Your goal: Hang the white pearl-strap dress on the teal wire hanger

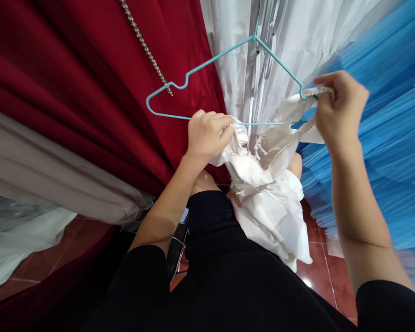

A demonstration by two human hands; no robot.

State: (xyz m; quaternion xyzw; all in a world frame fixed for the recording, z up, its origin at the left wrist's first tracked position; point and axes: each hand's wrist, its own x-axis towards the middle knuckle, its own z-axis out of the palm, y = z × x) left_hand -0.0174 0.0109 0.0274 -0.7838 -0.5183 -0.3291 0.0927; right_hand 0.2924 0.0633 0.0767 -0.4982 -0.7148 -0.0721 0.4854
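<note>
A light blue wire hanger hangs in front of me, its hook near the top centre. A white dress with bead-trimmed edges drapes down over my lap. My left hand is closed on the dress's left shoulder part, at the hanger's bottom bar. At the hanger's right end, my right hand grips the beaded strap of the dress, which lies around that end. The hanger's left end is bare. White cords dangle inside the neckline.
Red cloth with a silvery bead chain hangs at the left, with greyish-white fabric below. White fabric hangs behind the hanger, and blue tulle fills the right. Red floor tiles show below.
</note>
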